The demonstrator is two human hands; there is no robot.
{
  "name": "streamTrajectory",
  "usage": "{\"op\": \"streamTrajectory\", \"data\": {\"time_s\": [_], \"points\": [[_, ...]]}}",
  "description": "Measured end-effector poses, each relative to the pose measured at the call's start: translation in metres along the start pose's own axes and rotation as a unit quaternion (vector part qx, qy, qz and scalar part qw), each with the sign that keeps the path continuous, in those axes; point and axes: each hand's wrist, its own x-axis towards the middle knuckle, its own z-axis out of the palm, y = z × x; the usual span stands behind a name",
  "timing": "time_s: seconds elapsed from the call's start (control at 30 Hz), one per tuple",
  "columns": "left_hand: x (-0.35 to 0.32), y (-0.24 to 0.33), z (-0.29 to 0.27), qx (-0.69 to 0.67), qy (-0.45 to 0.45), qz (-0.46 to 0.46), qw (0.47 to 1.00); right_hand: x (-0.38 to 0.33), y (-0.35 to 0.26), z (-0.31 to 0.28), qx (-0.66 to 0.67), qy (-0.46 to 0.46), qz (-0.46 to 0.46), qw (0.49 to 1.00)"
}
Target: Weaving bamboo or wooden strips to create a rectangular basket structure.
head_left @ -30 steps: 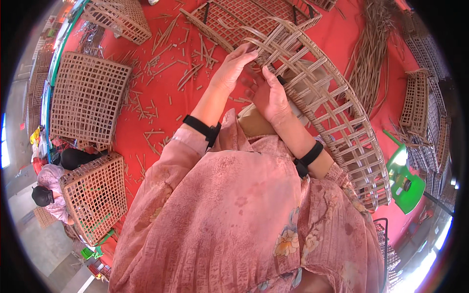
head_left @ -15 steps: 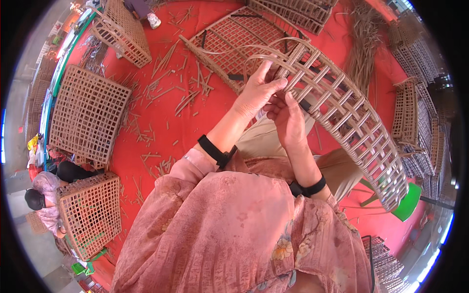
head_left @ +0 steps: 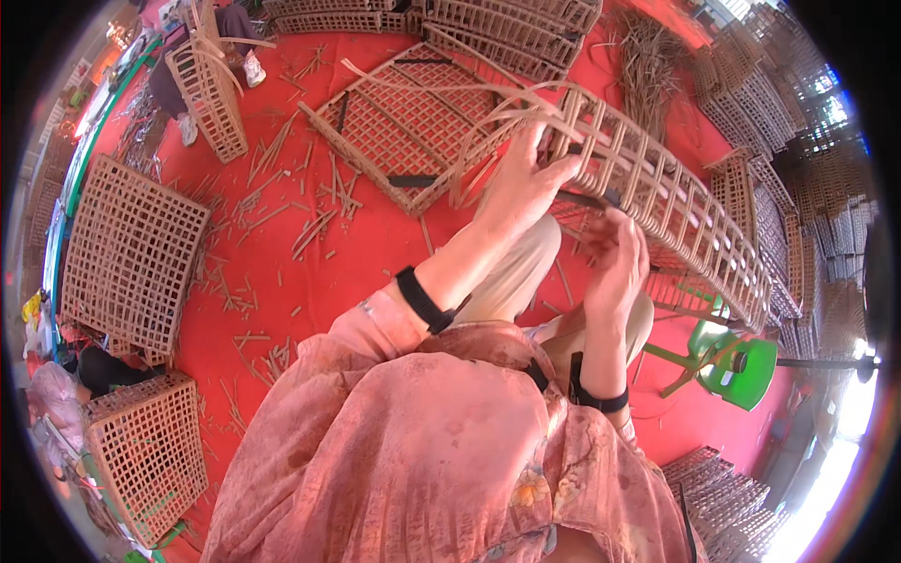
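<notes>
Over red mat [head_left: 361, 267]: L fingers [head_left: 561, 171] pinching woven basket [head_left: 678, 202] end, int. unclear; R fingers [head_left: 627, 242] curled, grip unclear.

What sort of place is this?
Likely a basket-weaving workshop: a woven lattice piece in the left hand, cut strips scattered over the red floor covering, and stacked lattice panels at the right.

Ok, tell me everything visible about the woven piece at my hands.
The woven piece is long, brown and open-latticed, apparently cane or bamboo, with squarish gaps. Loose strips curl from its left end. It slants down rightward above the red floor covering; your left hand grips its left end, and your right hand is by its lower edge, contact unclear.
</notes>
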Motion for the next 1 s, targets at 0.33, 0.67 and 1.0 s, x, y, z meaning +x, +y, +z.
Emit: {"op": "streamTrajectory", "data": {"time_s": [0.33, 0.67, 1.0], "points": [[-0.03, 0.011, -0.038, -0.165, 0.02, -0.149, 0.975, 0.022, 0.025, 0.033, -0.503, -0.052, -0.447, 0.738], [0.028, 0.03, -0.095, 0.375, 0.031, 0.259, 0.89, -0.003, 0.036, 0.03, -0.532, -0.045, -0.455, 0.713], [0.075, 0.008, -0.112, 0.218, -0.429, -0.165, 0.861, -0.045, 0.008, 0.019, -0.34, -0.243, -0.114, 0.902]]}}
